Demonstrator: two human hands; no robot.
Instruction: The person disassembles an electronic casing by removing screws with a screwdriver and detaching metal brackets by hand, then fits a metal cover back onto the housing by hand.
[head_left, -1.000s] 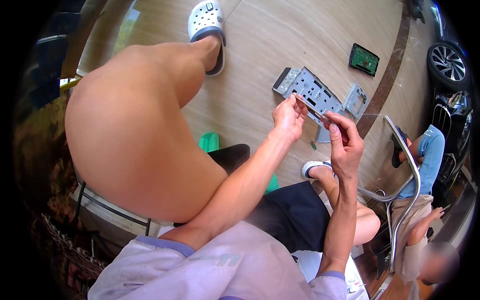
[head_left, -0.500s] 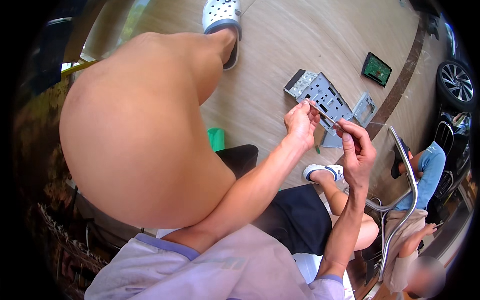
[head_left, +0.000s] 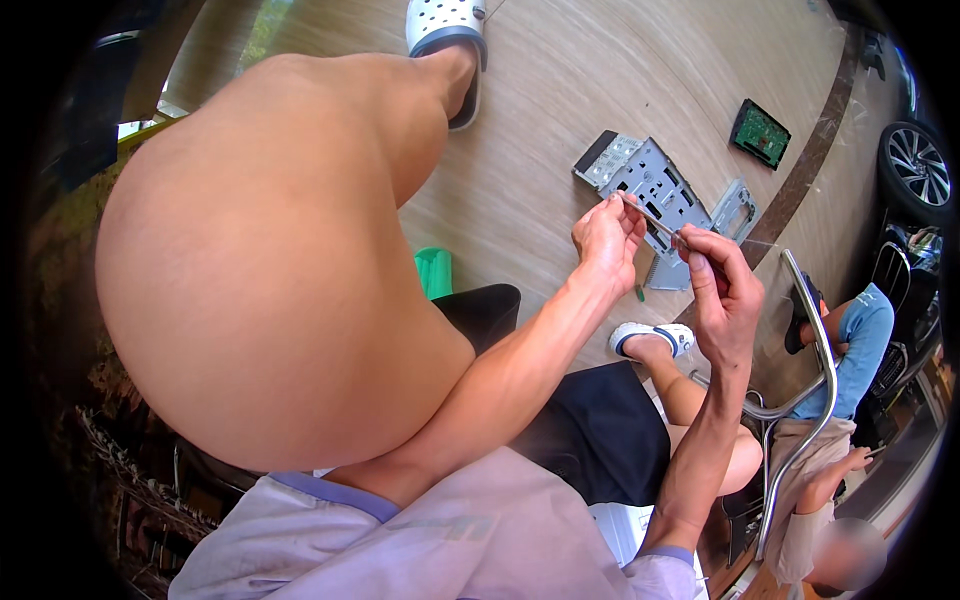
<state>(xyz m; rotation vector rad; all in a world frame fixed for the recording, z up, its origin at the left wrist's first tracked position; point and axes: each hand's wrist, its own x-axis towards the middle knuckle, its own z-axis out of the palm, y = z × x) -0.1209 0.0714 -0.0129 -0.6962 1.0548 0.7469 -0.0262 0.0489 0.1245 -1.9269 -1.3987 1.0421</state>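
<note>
My right hand [head_left: 724, 290] is closed round the handle end of a thin screwdriver [head_left: 652, 217], its slim metal shaft slanting up and left. At the far end of that shaft, the fingertips of my left hand [head_left: 606, 243] are pinched together. Whether they grip the tip itself or something tiny against it is too small to tell. Both hands are held in the air. Beyond them on the floor lies a grey metal chassis with slots [head_left: 655, 175], partly hidden by my fingers.
A green circuit board [head_left: 760, 134] and a light metal bracket [head_left: 735, 211] lie on the tiled floor [head_left: 560, 80]. A small green piece [head_left: 640, 293] is near my white clog [head_left: 652, 339]. To the right are a bent metal tube frame [head_left: 826, 370], another person [head_left: 812, 460] and a car wheel [head_left: 914, 172].
The whole view has shifted slightly. My hands keep almost the same pose, the screwdriver still stretched between them, and the parts on the floor stay in place.
</note>
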